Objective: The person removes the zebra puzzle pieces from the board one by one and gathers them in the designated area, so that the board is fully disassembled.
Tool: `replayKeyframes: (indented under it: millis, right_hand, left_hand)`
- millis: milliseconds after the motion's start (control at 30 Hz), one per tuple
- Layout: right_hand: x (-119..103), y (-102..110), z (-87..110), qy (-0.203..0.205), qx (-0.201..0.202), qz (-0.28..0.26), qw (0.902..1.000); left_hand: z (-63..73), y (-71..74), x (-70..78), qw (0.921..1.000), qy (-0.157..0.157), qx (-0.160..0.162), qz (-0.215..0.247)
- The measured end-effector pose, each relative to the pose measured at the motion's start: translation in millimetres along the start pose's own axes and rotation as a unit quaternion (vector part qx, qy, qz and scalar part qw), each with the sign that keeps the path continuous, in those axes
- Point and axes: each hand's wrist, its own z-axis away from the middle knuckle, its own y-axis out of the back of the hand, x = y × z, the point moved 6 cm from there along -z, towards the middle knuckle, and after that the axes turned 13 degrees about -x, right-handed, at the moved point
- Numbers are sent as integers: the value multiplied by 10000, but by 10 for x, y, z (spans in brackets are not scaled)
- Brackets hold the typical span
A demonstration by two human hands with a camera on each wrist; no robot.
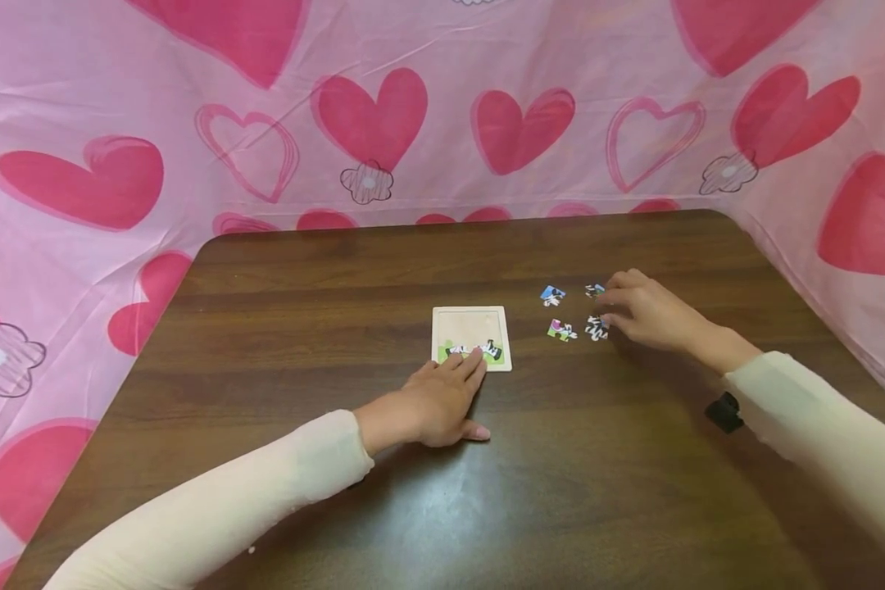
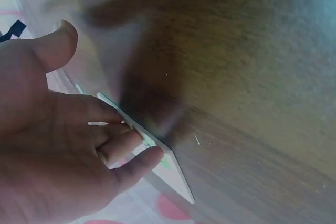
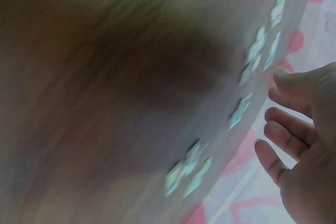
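Within the tray (image 1: 468, 328), puzzle pieces (image 1: 493, 351) line the near edge.

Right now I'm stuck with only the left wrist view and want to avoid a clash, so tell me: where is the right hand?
Observer: The right hand is at the loose puzzle pieces, to the right of the tray.
Operator: Thanks. My left hand hides much of that tray; what does its far part look like?
Observer: It shows a plain, pale bottom; the coloured picture lies along the near side.
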Motion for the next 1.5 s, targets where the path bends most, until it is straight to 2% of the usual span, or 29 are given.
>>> replayKeyframes:
  millis: [133,300,433,600,933,1200,1500]
  right_hand:
    - [-137,13,-120,144,172,-25,9997]
    - [-220,-44,-265,13,8,-195,9998]
    - [-278,-77,-371,-25,-50,-360,9993]
    - [-384,-73,-505,266,73,-472,9985]
    - [-605,-153,-771,329,-153,-738,9966]
    - [-758,-261,-933,144,-563,-1414,9882]
    - [-913,-409,-1070,479,-650,-1365,9874]
  left_hand:
    - [8,-17,11,9999,-53,-19,107]
    - [21,-44,20,9996,-167,9,235]
    - [26,-60,26,9996,-245,119,105]
    - [33,-58,22,9991,-335,243,-34]
    - [58,-70,-7,9984,-554,-2,116]
    - [48,-73,-25,9979,-627,-47,169]
    - [63,-79,-33,9983,-514,-87,265]
